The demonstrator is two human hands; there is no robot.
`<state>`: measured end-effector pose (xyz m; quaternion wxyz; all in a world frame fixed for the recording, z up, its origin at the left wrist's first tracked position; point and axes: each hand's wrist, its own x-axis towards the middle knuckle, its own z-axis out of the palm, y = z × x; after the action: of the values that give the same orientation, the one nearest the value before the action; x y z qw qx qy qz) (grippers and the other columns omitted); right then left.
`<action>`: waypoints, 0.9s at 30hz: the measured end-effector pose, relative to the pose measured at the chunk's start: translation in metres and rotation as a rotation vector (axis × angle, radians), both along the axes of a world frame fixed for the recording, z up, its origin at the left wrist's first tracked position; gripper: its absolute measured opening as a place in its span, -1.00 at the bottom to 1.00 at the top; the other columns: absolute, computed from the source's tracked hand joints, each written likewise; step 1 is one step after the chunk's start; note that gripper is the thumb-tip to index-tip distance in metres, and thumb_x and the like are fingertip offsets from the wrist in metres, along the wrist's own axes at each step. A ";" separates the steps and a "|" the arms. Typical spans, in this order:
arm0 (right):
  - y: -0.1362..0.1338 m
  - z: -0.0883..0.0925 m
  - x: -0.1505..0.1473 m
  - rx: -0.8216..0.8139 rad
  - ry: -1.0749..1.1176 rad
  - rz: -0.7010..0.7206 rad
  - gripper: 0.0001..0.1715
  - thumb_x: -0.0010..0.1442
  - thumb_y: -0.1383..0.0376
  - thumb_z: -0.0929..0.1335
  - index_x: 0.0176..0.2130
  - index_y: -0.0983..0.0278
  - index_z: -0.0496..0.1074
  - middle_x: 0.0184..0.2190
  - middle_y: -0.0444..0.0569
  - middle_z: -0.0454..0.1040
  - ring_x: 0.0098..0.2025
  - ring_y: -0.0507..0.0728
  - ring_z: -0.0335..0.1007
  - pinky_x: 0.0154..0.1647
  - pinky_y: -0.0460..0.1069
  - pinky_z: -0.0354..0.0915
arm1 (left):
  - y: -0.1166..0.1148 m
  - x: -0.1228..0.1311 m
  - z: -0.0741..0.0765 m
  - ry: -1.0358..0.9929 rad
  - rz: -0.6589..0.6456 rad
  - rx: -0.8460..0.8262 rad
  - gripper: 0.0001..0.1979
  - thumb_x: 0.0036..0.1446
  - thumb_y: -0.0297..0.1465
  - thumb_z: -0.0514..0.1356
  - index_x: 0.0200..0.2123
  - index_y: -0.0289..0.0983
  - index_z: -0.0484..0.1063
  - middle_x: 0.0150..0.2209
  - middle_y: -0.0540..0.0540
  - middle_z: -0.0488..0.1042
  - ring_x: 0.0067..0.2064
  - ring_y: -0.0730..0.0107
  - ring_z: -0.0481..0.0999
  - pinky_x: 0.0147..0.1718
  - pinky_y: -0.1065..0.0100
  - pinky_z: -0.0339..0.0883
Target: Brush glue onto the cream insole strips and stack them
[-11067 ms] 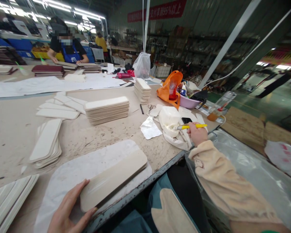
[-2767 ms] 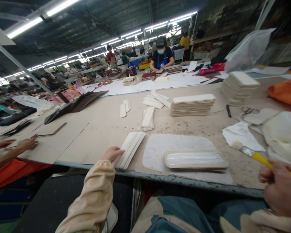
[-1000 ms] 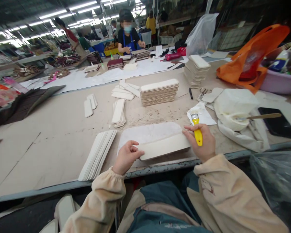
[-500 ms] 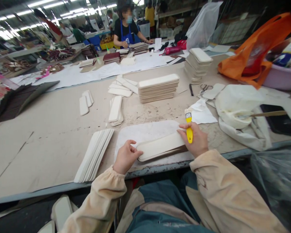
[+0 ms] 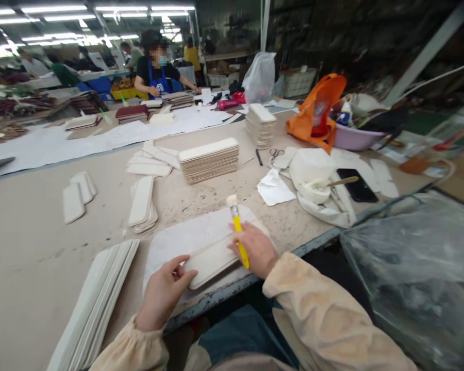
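Cream and beige all round, with one yellow handle

The brush (image 5: 239, 242) has a yellow handle and pale bristles. The board (image 5: 209, 260) is plain cream, the mat (image 5: 185, 234) white mottled with grey, and the table (image 5: 31, 247) beige flecked with dark marks. The sleeve (image 5: 325, 314) is pale peach, the bag (image 5: 317, 111) orange, the basin (image 5: 358, 139) lilac, the phone (image 5: 358, 184) black.

One yellow brush (image 5: 237, 232), one orange bag (image 5: 315, 111), one purple bowl (image 5: 355, 138), one black phone (image 5: 358, 184), two tall stacks of boards (image 5: 209, 159) (image 5: 260, 125).
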<state>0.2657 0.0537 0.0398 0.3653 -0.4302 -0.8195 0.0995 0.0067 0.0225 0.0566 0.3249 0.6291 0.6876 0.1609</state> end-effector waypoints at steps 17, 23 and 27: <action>-0.005 -0.031 0.048 -0.165 0.089 -0.440 -0.78 0.20 0.16 0.34 -0.20 0.20 0.28 -0.08 0.13 0.47 0.03 0.29 0.39 0.00 0.22 0.33 | 0.001 -0.002 -0.002 0.112 -0.055 0.077 -0.48 0.01 0.00 0.12 -0.09 -0.22 0.45 -0.39 0.01 0.39 -0.45 0.35 0.43 -0.36 0.27 0.32; -0.003 -0.030 0.046 -0.225 0.161 -0.508 -0.82 0.17 0.19 0.32 -0.23 0.18 0.25 -0.20 0.03 0.51 -0.16 0.25 0.47 -0.16 0.16 0.38 | 0.001 -0.001 -0.002 0.118 -0.070 0.099 -0.52 0.04 -0.02 0.12 -0.10 -0.21 0.45 -0.33 -0.02 0.37 -0.43 0.36 0.43 -0.33 0.24 0.35; -0.002 -0.026 0.046 -0.184 0.196 -0.507 -0.81 0.14 0.20 0.34 -0.24 0.17 0.25 -0.18 0.02 0.51 -0.11 0.25 0.45 -0.12 0.16 0.37 | 0.000 0.001 -0.001 0.126 -0.067 0.142 -0.55 0.04 -0.05 0.13 -0.11 -0.22 0.44 -0.30 -0.04 0.36 -0.44 0.35 0.41 -0.31 0.21 0.35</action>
<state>0.3113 0.0513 0.0140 0.4156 -0.6409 -0.6341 0.1199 0.0072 0.0229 0.0552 0.2406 0.6820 0.6723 0.1583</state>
